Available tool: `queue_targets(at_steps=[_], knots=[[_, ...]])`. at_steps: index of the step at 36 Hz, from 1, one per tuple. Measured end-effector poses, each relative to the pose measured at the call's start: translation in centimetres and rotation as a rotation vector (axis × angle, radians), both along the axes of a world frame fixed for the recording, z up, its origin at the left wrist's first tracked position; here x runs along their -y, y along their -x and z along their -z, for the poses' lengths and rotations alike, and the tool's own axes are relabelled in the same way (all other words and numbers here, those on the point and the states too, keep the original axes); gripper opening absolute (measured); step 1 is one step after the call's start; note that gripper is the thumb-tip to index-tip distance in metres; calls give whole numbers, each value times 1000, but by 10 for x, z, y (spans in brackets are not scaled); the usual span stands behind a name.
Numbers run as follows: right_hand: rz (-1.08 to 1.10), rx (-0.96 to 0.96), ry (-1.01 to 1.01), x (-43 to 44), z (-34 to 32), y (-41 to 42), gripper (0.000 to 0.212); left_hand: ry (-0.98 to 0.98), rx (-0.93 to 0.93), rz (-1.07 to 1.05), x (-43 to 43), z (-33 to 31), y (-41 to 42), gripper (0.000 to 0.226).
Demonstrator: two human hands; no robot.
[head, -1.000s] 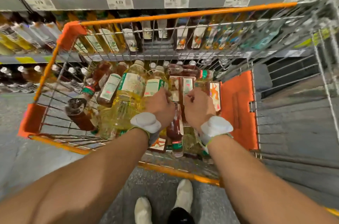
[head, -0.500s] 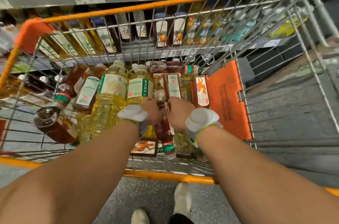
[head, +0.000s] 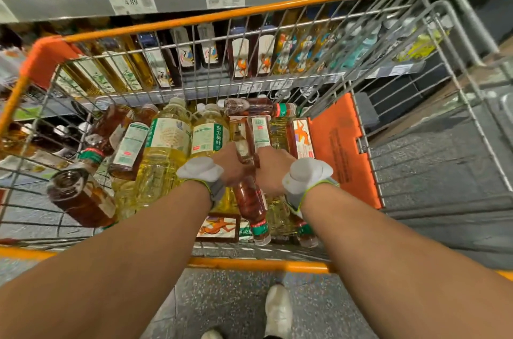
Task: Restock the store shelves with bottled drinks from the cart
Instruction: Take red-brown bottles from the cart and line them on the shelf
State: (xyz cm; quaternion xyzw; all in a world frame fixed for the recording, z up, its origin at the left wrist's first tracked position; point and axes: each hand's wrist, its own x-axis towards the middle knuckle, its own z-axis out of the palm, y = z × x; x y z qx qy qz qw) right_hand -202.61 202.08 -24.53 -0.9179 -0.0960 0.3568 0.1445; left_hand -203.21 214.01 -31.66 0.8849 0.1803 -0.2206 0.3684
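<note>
The hands had closed in on each other since a second ago, and both were down in the middle of the load. The red-brown bottle point(head: 251, 200) lay on top of the heap in the cart point(head: 230, 15), cap towards the person, body running up between the two fists. The left hand point(head: 231, 165) and right hand point(head: 270, 169) sat knuckles-up on either side of it, curled and touching it. The fingers were tucked under, so I couldn't tell what each one had hold of.

It's a full plastic bottle, so I'd expect it to be fairly heavy, stiff enough to squeeze, and slick on the smooth wall. The best hold looked to be round the body near the label, not the thin neck.

Beside it stood big yellow bottles point(head: 166, 150). One label carried a green band point(head: 218, 134) reading, as far as I could make out, 东方树叶. An orange flap point(head: 341, 150) hung at the right wall, its print too blurred to read. On the shelves point(head: 180, 0) beyond, the price tags point(head: 131, 1) read 4.89, 4.89 and 4.99.
</note>
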Motion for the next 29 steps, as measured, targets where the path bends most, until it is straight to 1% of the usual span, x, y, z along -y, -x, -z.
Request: queue_targets(at_steps=[2,6,9,10,13,15,17,19,21,22,24,25,27,29], knots=[[-7,7,-1,1,-1,0,21,0,14,-9,1,0,-1,34],[-11,-1,11,3,0,-2,17,-99,-17,-18,2,1,-3,34],[-22,-15,-1,3,-1,-3,20,-183,-80,20,3,0,-1,58],[-25,-10,2,2,-1,-2,17,-213,-110,55,3,-1,-1,57],[-23,31,-2,0,1,2,6,-212,-207,181,2,-4,1,40],[-20,40,7,-1,3,1,4,-235,-227,222,2,-7,2,37],[-25,16,22,0,2,-2,3,-263,-221,235,4,-7,2,34],[-31,-9,14,0,3,-4,9,-305,-197,228,9,-10,1,33],[-23,-28,-6,2,5,-6,14,-326,-170,184,12,-9,-1,40],[-10,-32,-14,2,7,-6,12,-319,-143,143,12,-10,-2,42],[33,-15,-32,2,10,-7,10,-233,-62,15,7,-8,-6,45],[58,12,-43,3,11,-7,13,-198,-21,-60,4,-7,-10,50],[99,83,-67,4,14,-8,13,-190,69,-192,-3,-5,-15,61],[94,149,-68,5,13,-9,23,-211,193,-289,-9,0,-20,60]])
